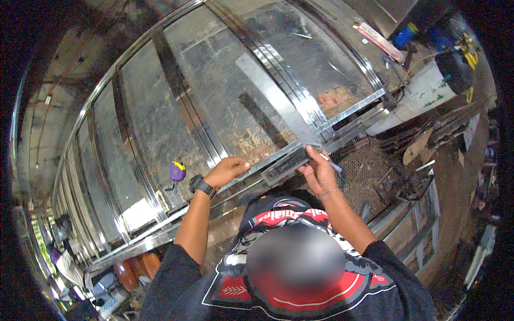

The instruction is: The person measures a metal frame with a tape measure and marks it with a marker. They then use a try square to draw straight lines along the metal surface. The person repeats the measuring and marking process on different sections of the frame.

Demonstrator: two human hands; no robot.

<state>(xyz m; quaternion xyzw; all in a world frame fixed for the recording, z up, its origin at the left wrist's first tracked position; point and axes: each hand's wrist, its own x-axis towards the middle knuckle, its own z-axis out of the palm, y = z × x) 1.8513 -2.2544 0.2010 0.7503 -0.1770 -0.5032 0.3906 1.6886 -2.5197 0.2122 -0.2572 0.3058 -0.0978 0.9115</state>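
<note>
My right hand (pixel 319 174) is closed round the corner of a large try square (pixel 267 88), with a pale pen or marker (pixel 333 165) also between its fingers. The square's long steel blade lies over the far part of the metal frame (pixel 206 142). Its dark stock (pixel 285 165) runs along the frame's near rail. Close to the stock's left end, my left hand (pixel 227 171) is at that rail with its fingers curled in; whatever they may grip is hidden. To its left, a purple and yellow tape measure (pixel 177 171) sits on the worktable.
Shiny metal crossbars span the long table to the left. A red and white strip-like package (pixel 379 43) lies at the far right, near a blue can (pixel 405 35). Beside the table stands a white cylinder (pixel 417 99). Another metal frame (pixel 409 224) rests low at right.
</note>
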